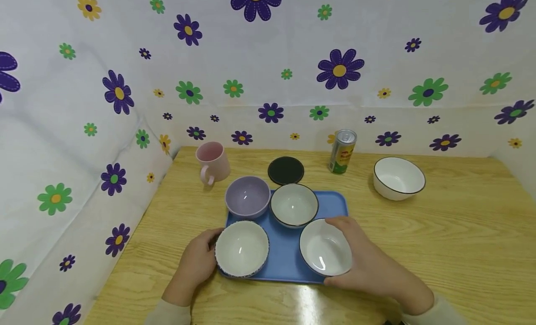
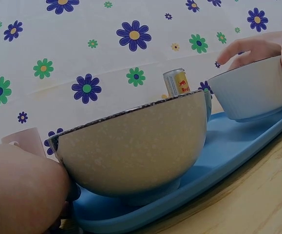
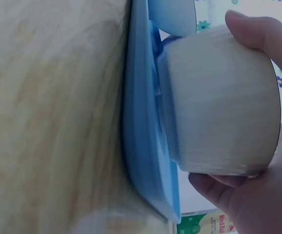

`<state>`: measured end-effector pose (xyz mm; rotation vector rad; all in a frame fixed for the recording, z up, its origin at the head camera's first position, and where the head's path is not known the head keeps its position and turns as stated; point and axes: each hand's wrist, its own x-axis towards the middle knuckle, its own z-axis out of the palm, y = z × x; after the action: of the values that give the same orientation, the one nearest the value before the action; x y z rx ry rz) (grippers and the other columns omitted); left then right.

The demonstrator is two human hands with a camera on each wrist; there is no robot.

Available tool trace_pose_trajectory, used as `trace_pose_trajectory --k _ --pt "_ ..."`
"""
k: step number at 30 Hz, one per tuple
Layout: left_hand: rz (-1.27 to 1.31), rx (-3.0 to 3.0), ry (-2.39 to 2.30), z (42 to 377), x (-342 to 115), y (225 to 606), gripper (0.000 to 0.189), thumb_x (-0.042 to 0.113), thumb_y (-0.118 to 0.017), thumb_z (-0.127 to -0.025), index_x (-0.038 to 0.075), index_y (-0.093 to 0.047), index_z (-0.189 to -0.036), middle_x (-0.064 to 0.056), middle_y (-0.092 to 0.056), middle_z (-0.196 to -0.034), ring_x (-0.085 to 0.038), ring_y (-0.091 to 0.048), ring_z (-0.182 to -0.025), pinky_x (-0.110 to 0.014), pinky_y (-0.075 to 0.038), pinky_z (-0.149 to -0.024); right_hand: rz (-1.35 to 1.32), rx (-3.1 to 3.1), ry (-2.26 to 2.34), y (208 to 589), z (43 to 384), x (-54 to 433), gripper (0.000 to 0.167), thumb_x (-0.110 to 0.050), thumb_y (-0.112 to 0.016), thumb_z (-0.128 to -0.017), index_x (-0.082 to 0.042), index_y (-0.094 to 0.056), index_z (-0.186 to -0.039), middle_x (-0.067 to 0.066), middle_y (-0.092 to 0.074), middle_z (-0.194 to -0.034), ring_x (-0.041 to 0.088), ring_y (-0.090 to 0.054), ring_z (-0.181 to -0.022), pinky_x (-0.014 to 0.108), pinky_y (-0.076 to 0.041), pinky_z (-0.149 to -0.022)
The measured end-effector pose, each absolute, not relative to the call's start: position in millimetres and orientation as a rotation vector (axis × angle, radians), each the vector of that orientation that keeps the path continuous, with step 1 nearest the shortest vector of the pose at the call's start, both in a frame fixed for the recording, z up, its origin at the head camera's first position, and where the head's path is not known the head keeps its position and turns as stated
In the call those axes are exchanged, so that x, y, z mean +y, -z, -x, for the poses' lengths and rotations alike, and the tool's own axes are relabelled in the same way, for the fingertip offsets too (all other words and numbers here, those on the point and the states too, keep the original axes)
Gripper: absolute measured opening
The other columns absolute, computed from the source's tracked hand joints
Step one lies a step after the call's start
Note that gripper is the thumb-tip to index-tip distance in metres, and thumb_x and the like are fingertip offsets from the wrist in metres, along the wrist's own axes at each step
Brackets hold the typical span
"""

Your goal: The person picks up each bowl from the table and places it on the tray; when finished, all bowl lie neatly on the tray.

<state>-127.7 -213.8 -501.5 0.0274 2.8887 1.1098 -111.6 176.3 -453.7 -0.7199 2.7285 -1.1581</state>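
My right hand grips a white bowl with a dark rim, fingers on its far side and thumb on the near side. The bowl's base is close over the front right of a blue tray. At the tray's front left corner, my left hand holds the edge, its fingers partly hidden beside a speckled-rim bowl. That bowl stands upright on the tray. Behind it sits a purple bowl, and a pale bowl with a dark rim is next to the purple one.
Behind the tray are a pink mug, a black round disc and a drink can. Another white bowl stands at the back right of the wooden table. A flower-patterned cloth hangs behind.
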Motion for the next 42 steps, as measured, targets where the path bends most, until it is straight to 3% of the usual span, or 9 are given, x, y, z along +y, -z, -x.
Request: trace_pose_trajectory --k 8,18,42 --pt "-0.019 2.884 -1.112 127.5 -214.1 501.5 0.033 0.012 -0.057 -0.101 0.005 -0.065 -0.132 -0.016 -0.064 -0.133 -0.038 -0.055 -0.130 -0.057 -0.042 -0.109 0.799 2.614 1.194 448.0 114.8 158.4 0.107 -0.045 -0.095 -0.063 -0.019 -0.038 -0.150 -0.005 -0.036 -0.148 0.020 -0.046 -0.128 0.044 -0.053 -0.097" --pt "-0.009 2.877 -1.098 128.2 -214.6 502.7 0.034 0.011 -0.054 -0.102 0.004 -0.064 -0.133 -0.017 -0.063 -0.135 -0.038 -0.054 -0.130 -0.056 -0.041 -0.110 0.849 2.584 1.195 448.6 115.3 143.3 0.106 -0.052 -0.093 -0.063 -0.021 -0.039 -0.148 -0.006 -0.033 -0.149 0.019 -0.042 -0.130 0.044 -0.053 -0.096" --pt "-0.006 2.875 -1.097 127.0 -213.3 499.2 0.035 0.011 -0.056 -0.101 0.005 -0.063 -0.134 -0.016 -0.063 -0.135 -0.038 -0.054 -0.130 -0.056 -0.042 -0.110 0.876 2.600 1.145 454.0 125.7 123.4 0.113 -0.046 -0.096 -0.059 -0.024 -0.035 -0.153 0.000 -0.029 -0.151 0.023 -0.042 -0.131 0.045 -0.053 -0.095"
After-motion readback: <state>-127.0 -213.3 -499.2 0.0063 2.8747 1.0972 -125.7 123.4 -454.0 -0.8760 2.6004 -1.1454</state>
